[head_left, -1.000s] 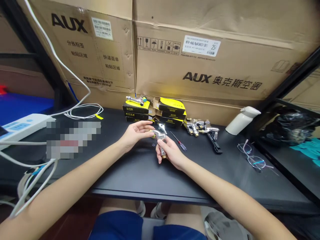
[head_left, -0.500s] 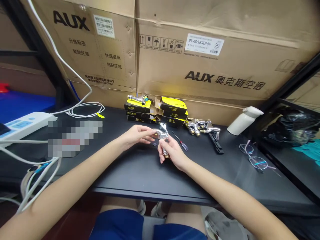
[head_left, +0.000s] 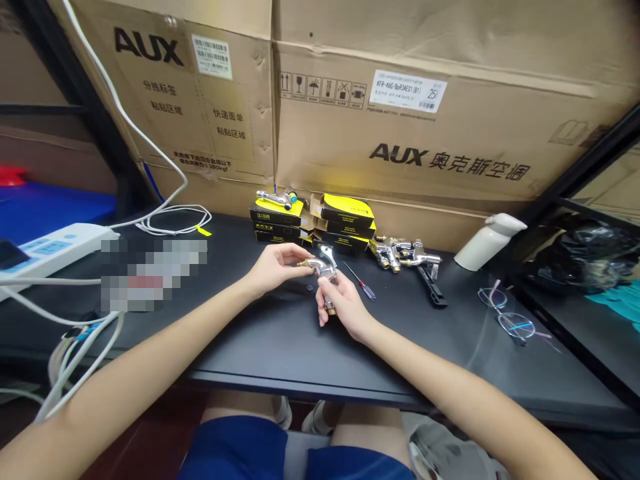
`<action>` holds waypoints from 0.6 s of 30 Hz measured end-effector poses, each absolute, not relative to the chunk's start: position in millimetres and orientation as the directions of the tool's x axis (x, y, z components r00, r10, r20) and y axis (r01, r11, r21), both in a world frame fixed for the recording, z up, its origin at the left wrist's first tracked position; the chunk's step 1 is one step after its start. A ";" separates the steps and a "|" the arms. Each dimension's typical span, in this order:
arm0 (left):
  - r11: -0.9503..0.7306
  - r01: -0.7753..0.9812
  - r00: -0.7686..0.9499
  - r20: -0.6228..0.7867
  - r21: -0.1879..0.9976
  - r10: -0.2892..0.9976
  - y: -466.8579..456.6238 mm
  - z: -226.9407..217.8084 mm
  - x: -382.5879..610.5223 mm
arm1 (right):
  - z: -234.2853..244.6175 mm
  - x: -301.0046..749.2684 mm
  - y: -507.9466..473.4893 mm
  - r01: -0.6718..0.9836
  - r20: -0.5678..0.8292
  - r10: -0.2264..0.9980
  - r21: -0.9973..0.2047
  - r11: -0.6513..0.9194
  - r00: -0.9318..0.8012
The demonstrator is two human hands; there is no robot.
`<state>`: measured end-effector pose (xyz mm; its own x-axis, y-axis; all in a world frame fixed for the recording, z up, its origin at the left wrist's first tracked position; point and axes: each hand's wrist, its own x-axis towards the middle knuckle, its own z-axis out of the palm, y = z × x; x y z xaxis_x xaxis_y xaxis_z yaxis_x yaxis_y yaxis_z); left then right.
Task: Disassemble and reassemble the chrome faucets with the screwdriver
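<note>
My right hand [head_left: 343, 305] is wrapped round the lower stem of a chrome faucet [head_left: 323, 268], holding it just above the black table [head_left: 280, 347]. The faucet has a brass threaded end at the bottom and a small lever on top. My left hand [head_left: 275, 267] pinches the brass fitting at the faucet's left end with thumb and fingertips. A small dark round part [head_left: 309, 288] lies on the table under the faucet. A red-handled screwdriver [head_left: 360, 282] lies just right of my hands.
Black-and-yellow boxes [head_left: 313, 223] are stacked behind my hands, one with a faucet on top [head_left: 274, 197]. More faucets [head_left: 403, 255], a black tool [head_left: 431, 287], a white bottle [head_left: 487, 240] and eyeglasses [head_left: 510, 317] lie to the right. A power strip [head_left: 50, 247] and cables [head_left: 170, 217] sit left. Cardboard boxes [head_left: 400, 133] stand behind.
My left fingers, open beside the faucet a second ago, have closed on its left end. The right hand keeps its grip, barely shifted.
</note>
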<state>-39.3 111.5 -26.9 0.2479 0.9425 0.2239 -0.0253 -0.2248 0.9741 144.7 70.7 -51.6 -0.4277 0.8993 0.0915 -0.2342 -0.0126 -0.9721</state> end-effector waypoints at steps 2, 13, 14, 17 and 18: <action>-0.253 -0.001 0.238 0.246 0.968 0.940 110.8 -27.4 -37.6 | -51.4 144.8 70.6 -0.236 0.100 0.902 -0.972 -0.003 -0.421; 0.192 -0.048 0.543 -0.136 0.980 0.829 116.3 -25.1 -54.0 | -52.5 140.2 64.8 -0.278 0.125 0.886 -0.960 -0.005 -0.446; 0.187 -0.038 0.542 -0.137 0.982 0.829 116.7 -24.8 -54.8 | -52.6 141.1 65.5 -0.276 0.121 0.886 -0.961 -0.008 -0.448; 0.116 -0.019 0.509 -0.090 0.993 0.856 116.5 -23.6 -55.0 | -52.0 143.1 66.9 -0.282 0.120 0.879 -0.959 -0.017 -0.461; 0.084 -0.010 0.500 -0.067 0.996 0.863 115.8 -22.6 -54.5 | -51.4 143.0 66.7 -0.293 0.120 0.879 -0.956 -0.024 -0.462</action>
<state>-54.5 115.8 -22.6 0.5004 0.8632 -0.0674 -0.0099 0.0835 0.9965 143.0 66.7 -51.4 -0.4620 0.8788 0.1198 -0.2932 -0.0239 -0.9558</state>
